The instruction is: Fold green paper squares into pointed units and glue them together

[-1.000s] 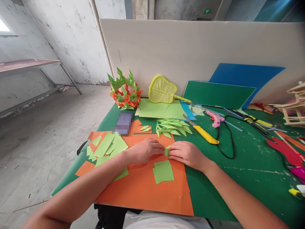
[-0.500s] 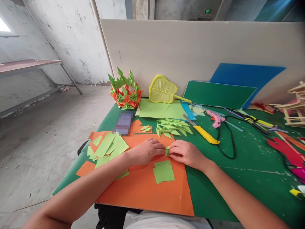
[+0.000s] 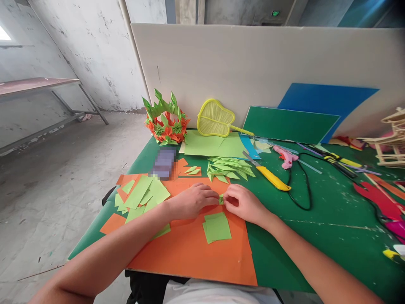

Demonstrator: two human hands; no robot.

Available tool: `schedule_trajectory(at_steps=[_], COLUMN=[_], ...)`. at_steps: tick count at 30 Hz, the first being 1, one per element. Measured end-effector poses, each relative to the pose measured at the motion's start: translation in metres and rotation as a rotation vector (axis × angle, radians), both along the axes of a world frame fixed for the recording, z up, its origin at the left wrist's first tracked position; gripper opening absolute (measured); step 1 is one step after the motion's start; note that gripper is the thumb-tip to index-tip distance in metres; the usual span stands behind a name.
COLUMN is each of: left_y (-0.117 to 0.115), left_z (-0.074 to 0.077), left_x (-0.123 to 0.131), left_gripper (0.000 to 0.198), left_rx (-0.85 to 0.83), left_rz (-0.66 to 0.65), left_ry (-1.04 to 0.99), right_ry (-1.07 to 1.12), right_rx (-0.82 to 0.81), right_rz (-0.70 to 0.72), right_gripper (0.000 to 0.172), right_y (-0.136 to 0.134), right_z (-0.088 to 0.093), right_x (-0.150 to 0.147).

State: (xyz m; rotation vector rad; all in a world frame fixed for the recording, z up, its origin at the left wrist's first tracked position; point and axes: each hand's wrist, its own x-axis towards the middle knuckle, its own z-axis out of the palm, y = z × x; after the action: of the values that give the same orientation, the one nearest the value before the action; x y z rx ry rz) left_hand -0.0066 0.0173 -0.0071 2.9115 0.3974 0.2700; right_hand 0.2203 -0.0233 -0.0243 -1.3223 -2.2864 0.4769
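Observation:
Between my hands, a small folded piece of green paper [image 3: 221, 199] sits above an orange sheet [image 3: 190, 257]. My left hand [image 3: 196, 200] has its fingers closed on the left side of this piece. On the other side, my right hand [image 3: 242, 202] pinches it between thumb and fingertips; the fingers partly hide it. Just in front of me lie square green papers [image 3: 217, 228], stacked slightly askew. Beyond my hands is a pile of folded green paper leaves [image 3: 230, 169]. Loose green paper pieces [image 3: 144, 196] overlap beside my left forearm.
A green and orange paper crown [image 3: 166, 120] stands at the back left, near a yellow fan [image 3: 216, 118]. To the right lie a yellow utility knife [image 3: 272, 178] with its blade out and a pink glue gun [image 3: 285, 157] with a looping black cord. A blurred-out dark rectangle [image 3: 163, 164] lies left.
My right hand has shifted slightly left, its thumb and fingers now rounded into a loop at the folded paper. The left hand stays nearly in place.

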Motion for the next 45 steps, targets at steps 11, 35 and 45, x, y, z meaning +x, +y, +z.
schedule_trajectory(at_steps=[11,35,45], left_y=[-0.001,-0.002,-0.007], left_z=[-0.001,-0.001,0.002], left_x=[0.001,0.001,0.001], left_gripper=[0.040,0.044,0.046], left_rx=[0.022,0.048,0.110], left_rz=[-0.006,-0.010,0.024], left_ry=[0.018,0.007,0.066], right_ry=[-0.074,-0.033,0.140], right_rx=[-0.005,-0.082,-0.211], right_rz=[-0.116,-0.145,-0.034], right_gripper=[0.019,0.016,0.015], right_y=[-0.002,0.000,0.005], right_z=[-0.004,-0.001,0.000], right_x=[-0.011,-0.014,0.004])
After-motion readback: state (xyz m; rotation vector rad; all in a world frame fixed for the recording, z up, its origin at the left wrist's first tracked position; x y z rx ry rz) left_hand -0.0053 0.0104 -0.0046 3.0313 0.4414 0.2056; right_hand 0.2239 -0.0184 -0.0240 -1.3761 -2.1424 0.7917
